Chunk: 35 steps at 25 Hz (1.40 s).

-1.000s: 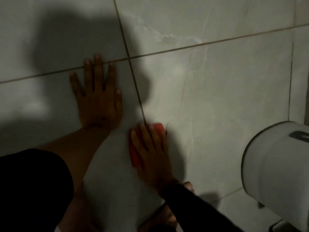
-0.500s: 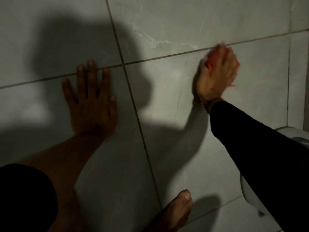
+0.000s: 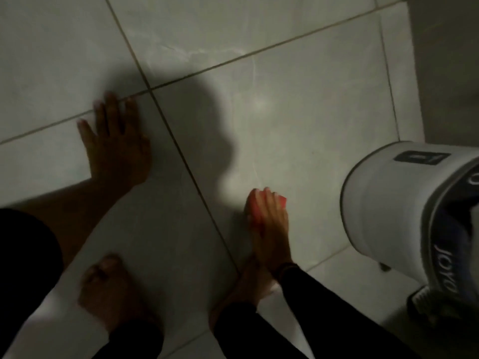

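Note:
My right hand [image 3: 270, 224] holds a red sponge [image 3: 254, 213] against the pale grey tiled wall [image 3: 298, 112], low down near where the wall meets the floor. Its fingers lie over the sponge and curl at its top edge, so only the sponge's left side and a top-right corner show. My left hand [image 3: 116, 149] rests flat on the wall to the left, fingers spread, across a dark vertical grout line [image 3: 181, 151] from the sponge. A black sleeve covers my right forearm.
A white plastic bucket [image 3: 388, 203] with a grey rim stands at the right, close to my right hand. My two bare feet [image 3: 111, 294] [image 3: 248, 286] stand on the tiled floor below the hands. A darker wall [image 3: 445, 60] closes the right corner.
My right hand has swept the sponge from high on the right tile down to its lower part near the floor. The left hand has stayed flat on the wall. The view has shifted.

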### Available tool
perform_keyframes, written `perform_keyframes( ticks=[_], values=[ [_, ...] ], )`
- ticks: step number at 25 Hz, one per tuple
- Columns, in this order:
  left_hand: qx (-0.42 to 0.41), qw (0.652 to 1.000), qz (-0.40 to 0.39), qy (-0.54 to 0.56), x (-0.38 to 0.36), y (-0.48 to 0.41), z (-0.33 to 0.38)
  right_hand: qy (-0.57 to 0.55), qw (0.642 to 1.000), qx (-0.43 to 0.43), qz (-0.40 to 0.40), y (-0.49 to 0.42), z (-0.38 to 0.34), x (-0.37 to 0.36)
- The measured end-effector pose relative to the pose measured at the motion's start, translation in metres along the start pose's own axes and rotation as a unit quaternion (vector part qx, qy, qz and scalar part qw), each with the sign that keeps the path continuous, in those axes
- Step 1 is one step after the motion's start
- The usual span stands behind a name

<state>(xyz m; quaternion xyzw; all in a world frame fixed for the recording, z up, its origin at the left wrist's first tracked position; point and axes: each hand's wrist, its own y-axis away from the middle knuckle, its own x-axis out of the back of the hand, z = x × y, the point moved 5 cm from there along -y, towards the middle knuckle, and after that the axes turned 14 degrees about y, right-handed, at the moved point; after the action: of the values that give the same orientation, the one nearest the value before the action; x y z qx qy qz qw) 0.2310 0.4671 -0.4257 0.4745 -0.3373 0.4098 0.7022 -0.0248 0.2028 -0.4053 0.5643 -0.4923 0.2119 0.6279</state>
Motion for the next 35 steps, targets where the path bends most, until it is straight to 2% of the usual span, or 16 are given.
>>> perform_keyframes(
  ticks=[1, 2, 4, 7, 11, 12, 16, 18, 19, 21, 25, 27, 29, 31, 32, 35],
  values=[
    [0.019, 0.998, -0.058, 0.002, 0.01, 0.004, 0.008, -0.127, 0.99, -0.057, -0.004, 0.004, 0.017, 0.019],
    [0.043, 0.992, -0.117, 0.018, 0.018, 0.011, 0.02, -0.272, 0.954, -0.122, -0.01, 0.009, 0.027, 0.039],
    [0.08, 0.962, -0.242, 0.099, 0.034, 0.04, 0.07, -0.475, 0.848, -0.232, -0.034, 0.026, 0.027, 0.085],
    [0.077, 0.892, -0.36, 0.264, 0.063, 0.103, 0.195, -0.594, 0.741, -0.312, -0.027, 0.076, 0.024, 0.161],
    [0.048, 0.789, -0.482, 0.377, 0.113, 0.182, 0.345, -0.682, 0.643, -0.348, 0.001, 0.155, 0.053, 0.259],
    [0.034, 0.778, -0.496, 0.383, 0.126, 0.196, 0.373, -0.696, 0.623, -0.356, 0.019, 0.169, 0.067, 0.278],
    [-0.07, 0.801, -0.501, 0.319, 0.153, 0.23, 0.489, -0.73, 0.534, -0.405, 0.133, 0.216, 0.158, 0.332],
    [-0.124, 0.817, -0.495, 0.267, 0.148, 0.234, 0.548, -0.743, 0.498, -0.419, 0.157, 0.225, 0.206, 0.339],
    [-0.149, 0.824, -0.49, 0.24, 0.14, 0.234, 0.575, -0.739, 0.488, -0.436, 0.157, 0.224, 0.228, 0.337],
    [-0.186, 0.847, -0.466, 0.178, 0.111, 0.23, 0.619, -0.72, 0.493, -0.458, 0.166, 0.215, 0.269, 0.327],
    [-0.244, 0.893, -0.377, 0.023, 0.042, 0.213, 0.679, -0.635, 0.552, -0.507, 0.187, 0.183, 0.329, 0.293],
    [-0.237, 0.903, -0.354, -0.053, 0.009, 0.206, 0.679, -0.6, 0.575, -0.535, 0.154, 0.166, 0.345, 0.269],
    [-0.235, 0.91, -0.324, -0.109, -0.018, 0.205, 0.677, -0.563, 0.619, -0.538, 0.102, 0.151, 0.361, 0.244],
    [-0.251, 0.924, -0.264, -0.114, -0.018, 0.195, 0.673, -0.505, 0.661, -0.552, 0.064, 0.142, 0.364, 0.242],
    [-0.27, 0.929, -0.23, -0.103, -0.017, 0.193, 0.674, -0.475, 0.669, -0.568, 0.068, 0.142, 0.367, 0.243],
    [-0.33, 0.921, -0.186, -0.088, -0.015, 0.211, 0.676, -0.439, 0.657, -0.608, 0.083, 0.151, 0.368, 0.242]
  ],
)
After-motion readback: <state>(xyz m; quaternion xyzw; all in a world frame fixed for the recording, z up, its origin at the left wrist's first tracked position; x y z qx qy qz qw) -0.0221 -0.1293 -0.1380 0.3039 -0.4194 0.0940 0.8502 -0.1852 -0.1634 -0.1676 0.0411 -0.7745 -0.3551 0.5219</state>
